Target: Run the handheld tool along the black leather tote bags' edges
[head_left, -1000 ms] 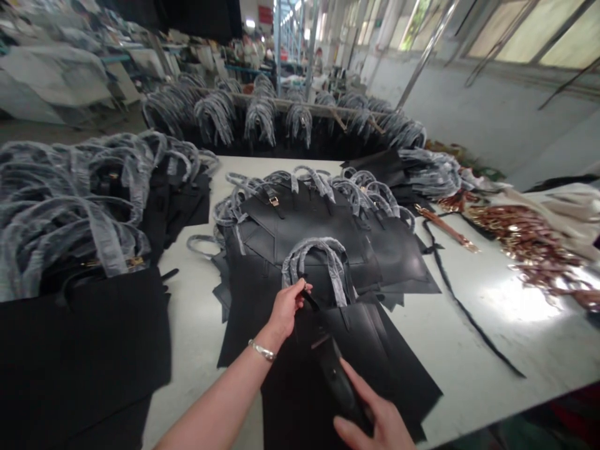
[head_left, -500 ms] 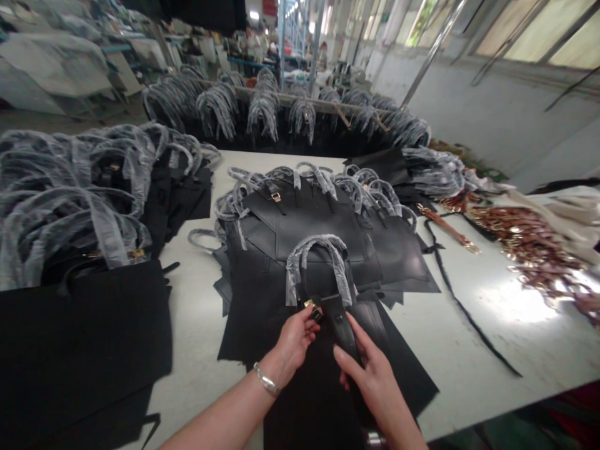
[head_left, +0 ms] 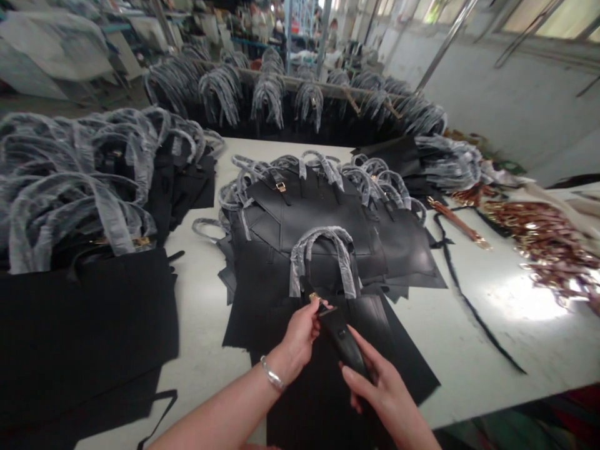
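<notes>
In front of me a black leather bag panel (head_left: pixel 304 387) lies on a pile of similar pieces, its arched handle (head_left: pixel 323 240) wrapped in clear plastic. My left hand (head_left: pixel 302 334) is closed, pinching a short black strap by its gold buckle (head_left: pixel 314 297) just below the handle. My right hand (head_left: pixel 379 381) is wrapped round a black electric clipper (head_left: pixel 344 344) with a broad flat head. That head points up and left and sits at the strap end beside my left fingertips. Whether it touches the strap is too small to tell.
Further bag panels (head_left: pixel 319 219) with wrapped handles lie behind. To the left stands a big stack of black panels (head_left: pixel 89 337). On the right of the white table (head_left: pixel 487 300) are a black cord (head_left: pixel 473 309) and brown straps (head_left: pixel 539 231). Hanging handles (head_left: pixel 267 94) line a rack behind.
The clipper's head has moved left, from beside the buckle to the strap end at my left fingers. The view has tipped down slightly. Both hands keep their holds.
</notes>
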Demonstrator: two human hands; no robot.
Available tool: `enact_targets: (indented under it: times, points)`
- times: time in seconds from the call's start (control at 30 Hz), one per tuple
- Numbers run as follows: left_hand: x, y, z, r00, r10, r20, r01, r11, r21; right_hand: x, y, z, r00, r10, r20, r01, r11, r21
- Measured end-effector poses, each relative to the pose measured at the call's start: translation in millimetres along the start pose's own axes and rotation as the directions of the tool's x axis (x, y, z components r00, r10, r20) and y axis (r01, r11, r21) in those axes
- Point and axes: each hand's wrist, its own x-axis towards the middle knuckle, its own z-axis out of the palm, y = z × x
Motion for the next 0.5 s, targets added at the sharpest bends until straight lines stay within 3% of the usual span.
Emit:
enact_targets:
  times: [0.1,0.17,0.27,0.43,0.5]
  points:
    - [-10.5,0.9,-4.2,0.972,0.209,0.102,-0.219,0.971,0.099,-3.0,3.2,-4.5,0.995,-0.018,-0.102,0.021,0.999,0.026]
    - [-18.9,0.8,-11.0,0.946,0.268,0.182,-0.292,0.948,0.126,-5.2,4.3,-8.6,0.988,-0.015,-0.157,0.021,0.999,0.035]
    - [-28.9,-3.6,-25.5,0.953,0.203,0.226,-0.236,0.963,0.129,-9.3,6.5,-12.7,0.986,0.017,-0.163,-0.016,1.0,0.011]
    - [-31.4,-18.8,-46.9,0.962,0.246,0.121,-0.264,0.948,0.176,-15.4,19.7,-7.5,0.988,0.069,-0.138,-0.072,0.997,-0.013]
    - [-30.5,-23.1,-51.4,0.965,0.217,0.144,-0.239,0.958,0.16,-18.2,26.7,-4.2,0.99,0.084,-0.112,-0.085,0.996,-0.009]
